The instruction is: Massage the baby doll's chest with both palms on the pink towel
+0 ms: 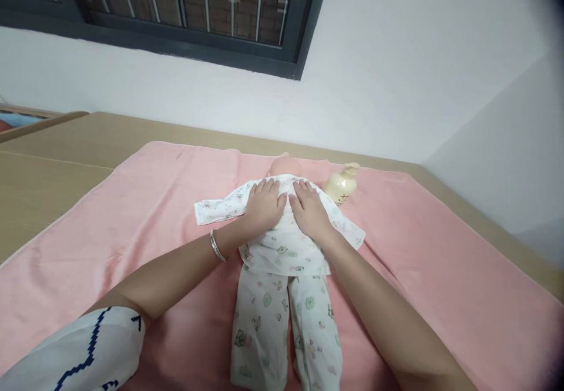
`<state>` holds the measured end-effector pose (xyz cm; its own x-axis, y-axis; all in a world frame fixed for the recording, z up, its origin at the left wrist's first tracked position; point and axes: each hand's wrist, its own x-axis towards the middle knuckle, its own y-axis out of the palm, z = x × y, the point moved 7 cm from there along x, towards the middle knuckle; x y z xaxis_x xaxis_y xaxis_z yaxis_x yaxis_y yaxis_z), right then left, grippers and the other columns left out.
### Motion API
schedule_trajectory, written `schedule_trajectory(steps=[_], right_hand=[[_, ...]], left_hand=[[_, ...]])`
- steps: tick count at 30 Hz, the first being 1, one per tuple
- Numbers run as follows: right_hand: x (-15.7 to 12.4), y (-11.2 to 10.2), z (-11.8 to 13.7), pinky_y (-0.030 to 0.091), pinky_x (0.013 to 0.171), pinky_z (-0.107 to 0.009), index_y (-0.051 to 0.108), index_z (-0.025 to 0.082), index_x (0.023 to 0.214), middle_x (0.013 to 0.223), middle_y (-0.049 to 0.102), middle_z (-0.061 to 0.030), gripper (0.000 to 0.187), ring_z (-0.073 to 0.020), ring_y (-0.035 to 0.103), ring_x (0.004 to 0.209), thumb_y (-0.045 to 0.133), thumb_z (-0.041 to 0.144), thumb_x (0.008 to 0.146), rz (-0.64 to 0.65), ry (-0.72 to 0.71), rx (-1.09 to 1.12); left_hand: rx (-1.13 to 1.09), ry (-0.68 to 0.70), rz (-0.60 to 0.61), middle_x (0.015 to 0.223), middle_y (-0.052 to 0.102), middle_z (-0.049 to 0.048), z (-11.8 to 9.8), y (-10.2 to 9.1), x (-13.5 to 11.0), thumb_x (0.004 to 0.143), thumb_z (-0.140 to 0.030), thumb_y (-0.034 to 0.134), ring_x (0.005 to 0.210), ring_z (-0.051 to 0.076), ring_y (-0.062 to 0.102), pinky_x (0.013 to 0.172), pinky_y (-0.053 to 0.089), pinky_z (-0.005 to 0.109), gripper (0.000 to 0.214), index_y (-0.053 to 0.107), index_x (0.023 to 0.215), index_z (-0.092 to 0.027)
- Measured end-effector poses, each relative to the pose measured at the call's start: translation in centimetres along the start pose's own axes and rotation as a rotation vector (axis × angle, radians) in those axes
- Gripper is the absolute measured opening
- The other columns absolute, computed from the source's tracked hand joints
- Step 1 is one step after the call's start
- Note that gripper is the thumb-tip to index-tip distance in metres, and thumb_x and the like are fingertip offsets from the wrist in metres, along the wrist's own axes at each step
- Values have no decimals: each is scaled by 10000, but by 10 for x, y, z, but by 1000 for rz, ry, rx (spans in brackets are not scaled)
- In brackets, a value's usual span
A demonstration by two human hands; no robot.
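Observation:
A baby doll lies stretched out on a pink cloth, its bald head (285, 165) toward the wall. It wears a white printed long-sleeved top (286, 253) and matching trousers (262, 326). Flat on the upper part of the top rests my left hand (265, 204), fingers together and pointing to the head. My right hand (308, 209) lies flat beside it, thumb close to the other thumb. Both hands are open and hold nothing. The left sleeve (220, 208) stretches out sideways; the right one is partly behind my forearm. The doll's face cannot be seen.
A cream pump bottle (341, 185) leans at the right of the doll's shoulder. The pink cloth (167, 197) covers most of the wooden tabletop (53, 174). Behind it rises a white wall with a dark-framed barred window (238, 44). A wooden-edged tray or box (39, 122) shows at far left.

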<state>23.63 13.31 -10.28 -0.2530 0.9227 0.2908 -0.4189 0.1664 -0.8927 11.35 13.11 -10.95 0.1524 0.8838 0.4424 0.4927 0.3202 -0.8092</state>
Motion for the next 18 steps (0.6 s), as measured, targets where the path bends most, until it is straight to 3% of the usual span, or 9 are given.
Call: schedule_trajectory(steps=[3,10,18], right_hand=[[0,3,-2,188,1228,-524,399,79,1494,1584,336,-179,577,-291,245,1506,256,382,1024,-15,-8,16],[-2,0,3,204,1218,-542,391,13,1476,1586,300,-229,591,-325,208,1513,269,352,1007,23,-33,-26],[-21,-13,26,345,1164,-462,466,16,1436,1464,496,-228,541,-319,425,1409,281,274,997,-10,2,-221]], left_hand=[[23,-9,-22,1454,519,189,-5,-3,-6,1004,-324,324,1407,341,411,1166,313,550,481,506,1379,-84],[86,78,-56,1428,538,224,-20,-7,-19,972,-264,343,1385,344,456,1124,401,511,484,532,1350,-27],[39,118,-100,1386,592,178,-14,-9,-17,943,-274,395,1369,306,486,1176,374,473,468,570,1323,-64]])
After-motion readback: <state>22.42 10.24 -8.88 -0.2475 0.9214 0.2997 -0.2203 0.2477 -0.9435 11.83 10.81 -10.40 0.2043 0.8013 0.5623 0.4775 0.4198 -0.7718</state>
